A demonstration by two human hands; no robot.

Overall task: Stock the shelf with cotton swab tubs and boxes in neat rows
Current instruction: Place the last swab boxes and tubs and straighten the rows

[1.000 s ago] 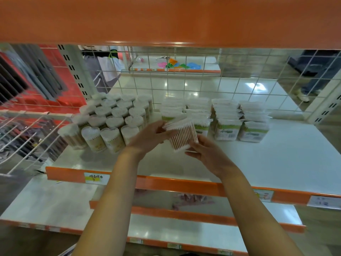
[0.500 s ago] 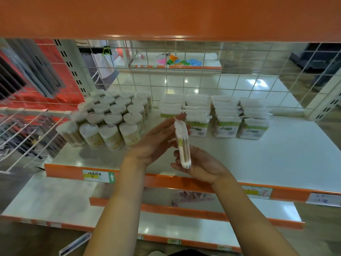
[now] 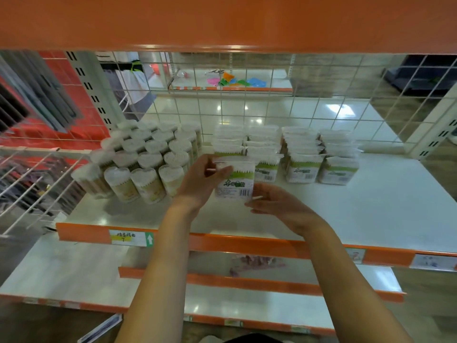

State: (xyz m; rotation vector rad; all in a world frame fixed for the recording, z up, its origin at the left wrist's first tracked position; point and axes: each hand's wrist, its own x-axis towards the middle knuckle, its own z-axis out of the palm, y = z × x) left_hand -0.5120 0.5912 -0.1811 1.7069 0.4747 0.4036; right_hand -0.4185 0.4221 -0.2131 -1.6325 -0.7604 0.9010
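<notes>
Box: I see the cotton swab box (image 3: 235, 180) upright, label toward me, above the white shelf (image 3: 371, 206), in front of the leftmost box row; whether it touches the shelf I cannot tell
Left hand (image 3: 200, 186): fingers curled round the box's left side
Right hand (image 3: 277, 204): fingers under its lower right corner, cupping it
Beyond the fingertips: rows of boxes (image 3: 301, 154); left of the left hand's fingers, round tubs (image 3: 146, 157)
</notes>
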